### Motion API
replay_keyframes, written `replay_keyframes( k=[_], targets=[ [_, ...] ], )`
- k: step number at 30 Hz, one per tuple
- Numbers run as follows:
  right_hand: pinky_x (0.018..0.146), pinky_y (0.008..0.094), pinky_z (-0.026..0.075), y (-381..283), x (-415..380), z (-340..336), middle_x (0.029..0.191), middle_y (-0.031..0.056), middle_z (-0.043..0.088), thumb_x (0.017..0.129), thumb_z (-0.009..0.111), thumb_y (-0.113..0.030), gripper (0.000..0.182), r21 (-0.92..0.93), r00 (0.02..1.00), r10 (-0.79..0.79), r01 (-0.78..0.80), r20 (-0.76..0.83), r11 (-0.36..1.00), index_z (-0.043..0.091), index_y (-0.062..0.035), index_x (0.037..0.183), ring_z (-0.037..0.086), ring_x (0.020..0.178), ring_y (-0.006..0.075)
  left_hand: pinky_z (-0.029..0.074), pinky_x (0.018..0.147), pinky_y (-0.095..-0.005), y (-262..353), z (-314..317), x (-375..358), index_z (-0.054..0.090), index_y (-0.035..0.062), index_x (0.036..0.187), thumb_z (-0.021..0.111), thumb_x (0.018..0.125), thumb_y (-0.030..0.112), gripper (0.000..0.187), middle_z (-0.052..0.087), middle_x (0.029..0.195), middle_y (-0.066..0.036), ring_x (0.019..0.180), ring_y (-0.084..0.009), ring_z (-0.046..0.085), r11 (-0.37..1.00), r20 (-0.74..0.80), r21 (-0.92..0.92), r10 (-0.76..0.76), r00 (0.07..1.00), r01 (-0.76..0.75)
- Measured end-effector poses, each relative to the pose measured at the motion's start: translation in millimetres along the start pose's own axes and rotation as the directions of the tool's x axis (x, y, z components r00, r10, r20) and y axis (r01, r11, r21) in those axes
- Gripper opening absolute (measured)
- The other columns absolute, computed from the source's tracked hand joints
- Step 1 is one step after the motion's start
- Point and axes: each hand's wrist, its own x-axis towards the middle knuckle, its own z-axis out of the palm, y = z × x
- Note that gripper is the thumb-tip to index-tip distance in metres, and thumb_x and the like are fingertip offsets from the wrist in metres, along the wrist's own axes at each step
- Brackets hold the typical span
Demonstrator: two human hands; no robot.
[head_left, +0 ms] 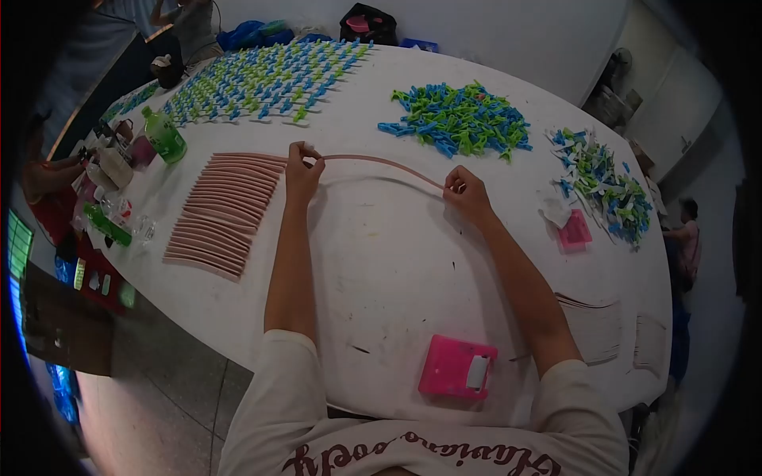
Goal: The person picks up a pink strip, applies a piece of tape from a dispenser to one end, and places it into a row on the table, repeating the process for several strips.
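Note:
A long, thin pinkish-brown strip (381, 161) bows between my two hands above the white table. My left hand (302, 170) pinches its left end, close to the top corner of a row of similar strips (222, 210) lying side by side. At the other end, the fingers of my right hand (467, 194) are closed on the strip. The fingertips of both hands partly hide the ends. Nearer my body lies a bright pink plastic holder (444, 365) with a pale grey piece on it.
Blue and green clips lie in a spread-out array (254, 83), a heap (464, 119) and a mixed pile (607, 186). Bottles, including a green one (164, 136), crowd the left edge. A pink box (575, 232) and pale strips (591, 325) lie right. People stand at both sides.

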Motion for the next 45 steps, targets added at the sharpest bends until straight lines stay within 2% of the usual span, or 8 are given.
replay_keyframes(
  k=[2, 8, 11, 23, 32, 39, 41, 45],
  targets=[
    [0.059, 0.0305, 0.045, -8, -12, -2, 0.067, 0.0049, 0.055, 0.074, 0.070, -0.009, 0.017, -0.074, 0.998, 0.007, -0.012, -0.056, 0.997, 0.055, -0.0076, 0.082, 0.051, 0.060, 0.0155, 0.049, 0.069, -0.0288, 2, -2, -10, 0.050, 0.0039, 0.116, 0.068, 0.078, 0.006, 0.042, 0.067, 0.097, -0.008, 0.072, -0.0153, 0.060, 0.999, -0.011, 0.032, 0.006, 1.000, -0.006],
    [0.059, 0.0299, 0.045, 0, 2, 4, 0.066, 0.0056, 0.055, 0.073, 0.070, -0.008, 0.017, -0.118, 0.999, 0.021, -0.027, -0.044, 0.993, 0.055, -0.0066, 0.082, 0.052, 0.060, 0.0159, 0.049, 0.068, -0.0282, 3, 10, 4, 0.051, 0.0020, 0.116, 0.069, 0.077, 0.005, 0.043, 0.067, 0.092, -0.007, 0.071, -0.0143, 0.060, 0.974, 0.017, 0.174, -0.152, 0.988, 0.147],
    [0.061, 0.0298, 0.046, -1, 4, 4, 0.068, 0.0060, 0.056, 0.074, 0.070, -0.008, 0.018, -0.110, 0.998, 0.048, -0.054, -0.049, 0.992, 0.055, -0.0067, 0.082, 0.054, 0.062, 0.0161, 0.050, 0.067, -0.0294, 4, 11, 5, 0.051, 0.0018, 0.116, 0.069, 0.077, 0.005, 0.044, 0.068, 0.093, -0.007, 0.069, -0.0151, 0.062, 0.977, 0.039, 0.138, -0.172, 0.984, 0.165],
    [0.069, 0.0300, 0.052, -2, 5, 3, 0.075, 0.0073, 0.064, 0.076, 0.072, -0.008, 0.017, -0.133, 0.995, 0.091, -0.095, -0.033, 0.987, 0.058, -0.0063, 0.085, 0.063, 0.069, 0.0176, 0.052, 0.071, -0.0299, 6, 12, 6, 0.054, 0.0023, 0.114, 0.070, 0.077, 0.009, 0.041, 0.071, 0.093, -0.007, 0.076, -0.0186, 0.067, 0.939, 0.024, 0.316, -0.152, 0.988, 0.136],
    [0.071, 0.0296, 0.052, -2, 4, 3, 0.078, 0.0072, 0.066, 0.076, 0.071, -0.008, 0.015, -0.116, 0.994, 0.107, -0.108, -0.017, 0.987, 0.060, -0.0057, 0.087, 0.064, 0.072, 0.0172, 0.053, 0.074, -0.0292, 9, 11, 7, 0.055, 0.0024, 0.112, 0.070, 0.079, 0.009, 0.037, 0.072, 0.094, -0.010, 0.080, -0.0190, 0.069, 0.937, 0.034, 0.284, -0.223, 0.974, 0.204],
    [0.073, 0.0290, 0.052, 1, 4, 1, 0.080, 0.0070, 0.067, 0.077, 0.070, -0.007, 0.015, -0.106, 0.994, 0.113, -0.113, -0.005, 0.988, 0.061, -0.0053, 0.088, 0.064, 0.073, 0.0169, 0.053, 0.073, -0.0285, 2, 13, 8, 0.057, 0.0019, 0.111, 0.070, 0.080, 0.009, 0.035, 0.072, 0.095, -0.010, 0.080, -0.0186, 0.069, 0.932, 0.025, 0.319, -0.187, 0.982, 0.169],
    [0.071, 0.0261, 0.051, 4, 4, 2, 0.078, 0.0041, 0.066, 0.079, 0.069, -0.007, 0.014, -0.065, 0.997, 0.075, -0.076, -0.022, 0.995, 0.060, -0.0045, 0.088, 0.064, 0.072, 0.0120, 0.054, 0.073, -0.0287, 11, 13, 6, 0.057, 0.0014, 0.111, 0.070, 0.080, 0.009, 0.034, 0.072, 0.096, -0.010, 0.081, -0.0183, 0.069, 0.929, 0.007, 0.306, -0.221, 0.975, 0.208],
    [0.073, 0.0288, 0.052, 7, 5, 1, 0.080, 0.0068, 0.068, 0.078, 0.069, -0.008, 0.014, -0.046, 0.996, 0.082, -0.083, -0.023, 0.995, 0.061, -0.0045, 0.090, 0.065, 0.074, 0.0164, 0.054, 0.073, -0.0291, 7, 13, 7, 0.057, 0.0012, 0.111, 0.070, 0.080, 0.009, 0.035, 0.072, 0.096, -0.010, 0.081, -0.0182, 0.069, 0.932, 0.008, 0.306, -0.205, 0.979, 0.193]
  ],
)
